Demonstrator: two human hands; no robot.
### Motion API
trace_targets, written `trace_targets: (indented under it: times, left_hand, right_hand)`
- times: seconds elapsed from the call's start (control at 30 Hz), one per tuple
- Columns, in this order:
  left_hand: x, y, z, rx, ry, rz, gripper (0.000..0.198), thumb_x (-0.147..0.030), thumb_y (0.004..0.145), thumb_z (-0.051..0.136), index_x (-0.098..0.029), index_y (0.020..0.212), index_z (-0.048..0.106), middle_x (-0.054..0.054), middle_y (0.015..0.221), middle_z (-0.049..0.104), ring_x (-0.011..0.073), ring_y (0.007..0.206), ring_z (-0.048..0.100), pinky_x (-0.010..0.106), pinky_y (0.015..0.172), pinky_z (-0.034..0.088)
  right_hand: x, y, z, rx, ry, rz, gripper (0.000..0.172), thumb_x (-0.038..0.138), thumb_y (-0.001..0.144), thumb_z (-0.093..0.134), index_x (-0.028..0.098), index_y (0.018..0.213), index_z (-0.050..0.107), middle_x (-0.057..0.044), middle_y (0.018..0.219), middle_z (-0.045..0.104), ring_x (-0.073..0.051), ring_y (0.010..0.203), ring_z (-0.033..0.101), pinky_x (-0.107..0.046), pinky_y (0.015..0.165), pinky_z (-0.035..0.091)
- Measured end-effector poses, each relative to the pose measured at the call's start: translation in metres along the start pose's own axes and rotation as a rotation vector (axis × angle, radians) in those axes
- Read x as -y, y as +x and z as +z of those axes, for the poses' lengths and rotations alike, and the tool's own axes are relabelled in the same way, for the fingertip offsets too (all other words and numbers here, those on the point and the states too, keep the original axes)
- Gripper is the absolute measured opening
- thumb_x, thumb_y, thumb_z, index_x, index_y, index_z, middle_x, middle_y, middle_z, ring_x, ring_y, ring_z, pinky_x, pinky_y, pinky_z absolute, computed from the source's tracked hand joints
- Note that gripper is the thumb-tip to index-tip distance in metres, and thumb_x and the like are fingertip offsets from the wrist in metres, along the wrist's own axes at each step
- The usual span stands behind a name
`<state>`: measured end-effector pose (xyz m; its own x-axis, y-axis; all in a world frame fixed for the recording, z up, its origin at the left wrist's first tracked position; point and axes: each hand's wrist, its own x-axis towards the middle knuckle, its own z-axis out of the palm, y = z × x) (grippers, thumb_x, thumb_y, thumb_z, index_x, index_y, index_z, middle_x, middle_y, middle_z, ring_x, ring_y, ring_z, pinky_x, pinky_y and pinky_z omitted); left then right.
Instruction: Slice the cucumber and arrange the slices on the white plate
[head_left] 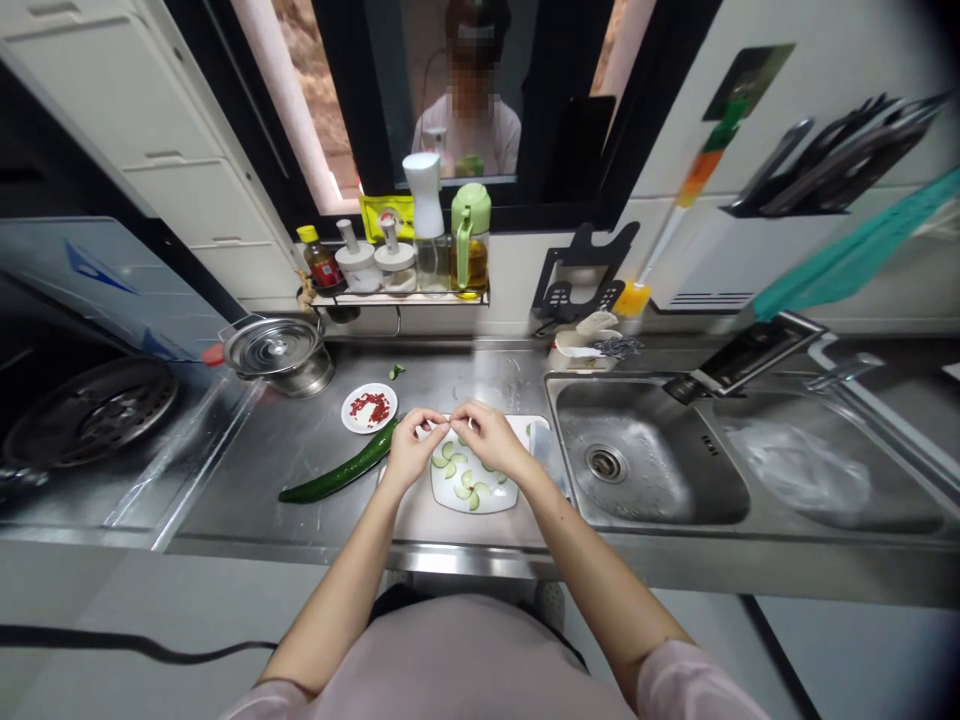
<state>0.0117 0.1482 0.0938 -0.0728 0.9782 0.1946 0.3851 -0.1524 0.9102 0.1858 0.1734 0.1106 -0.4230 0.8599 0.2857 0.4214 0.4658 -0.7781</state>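
From where I stand, the left hand (411,448) and the right hand (489,438) meet above the far part of a white plate (446,492), fingertips drawn together in a pinch. Whether anything sits between them, or how tightly they close, I can't tell; it's too small.

The pale green slices (463,491) lie on that plate in pinwheel clusters, the nearest with a speck of red at its middle. They look thin, light and wet, so I'd expect them to slip and bend or tear under a hard squeeze; a light hold on the green skin edge should suit them best. The red bits (381,405) in the small dish (347,415) look tiny, a matter for fingertips only.

The whole cucumber (337,480) slants from the left hand's side, smooth and firm-looking, likely to roll if nudged. The sink (697,490) drops away at the right, so sideways reach is tighter there. The desk (247,500) offers more room leftward, its front edge running close to the forearms.
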Motion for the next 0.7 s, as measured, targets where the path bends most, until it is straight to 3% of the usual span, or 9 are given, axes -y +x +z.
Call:
trace_targets:
  times: [0.2, 0.4, 0.53, 0.7]
  left_hand:
    - [0.009, -0.003, -0.004, 0.017, -0.023, 0.006, 0.022, -0.04, 0.077, 0.066, -0.019, 0.084, 0.067, 0.004, 0.085, 0.066, 0.0149, 0.075, 0.055, 0.027, 0.074, 0.045]
    - [0.042, -0.009, -0.003, -0.053, 0.077, -0.139, 0.021, -0.034, 0.076, 0.063, -0.018, 0.089, 0.067, 0.001, 0.078, 0.066, 0.0115, 0.062, 0.052, 0.024, 0.064, 0.043]
    - [0.064, -0.018, 0.006, 0.039, 0.255, -0.194, 0.014, -0.028, 0.077, 0.061, -0.02, 0.086, 0.068, 0.0, 0.077, 0.067, 0.0119, 0.06, 0.052, 0.024, 0.061, 0.04]
    - [0.079, -0.022, 0.017, 0.142, 0.399, -0.174, 0.013, -0.021, 0.078, 0.06, -0.02, 0.087, 0.068, 0.002, 0.082, 0.069, 0.015, 0.07, 0.058, 0.026, 0.069, 0.04]
  right_hand:
    - [0.001, -0.002, 0.003, 0.015, -0.025, 0.017, 0.016, 0.028, 0.089, 0.05, 0.02, 0.085, 0.064, -0.001, 0.086, 0.065, -0.014, 0.078, 0.056, -0.024, 0.07, 0.039]
    - [-0.031, -0.013, 0.027, 0.075, -0.157, 0.172, 0.013, 0.024, 0.087, 0.051, 0.021, 0.085, 0.064, -0.001, 0.084, 0.067, -0.014, 0.076, 0.057, -0.023, 0.066, 0.035]
    - [-0.051, -0.026, 0.053, 0.177, -0.31, 0.295, 0.014, 0.026, 0.088, 0.051, 0.021, 0.087, 0.064, -0.002, 0.083, 0.068, -0.016, 0.076, 0.057, -0.024, 0.061, 0.031]
    - [-0.056, -0.031, 0.073, 0.246, -0.41, 0.32, 0.017, 0.025, 0.09, 0.048, 0.021, 0.09, 0.064, -0.005, 0.09, 0.07, -0.018, 0.08, 0.059, -0.025, 0.063, 0.031]
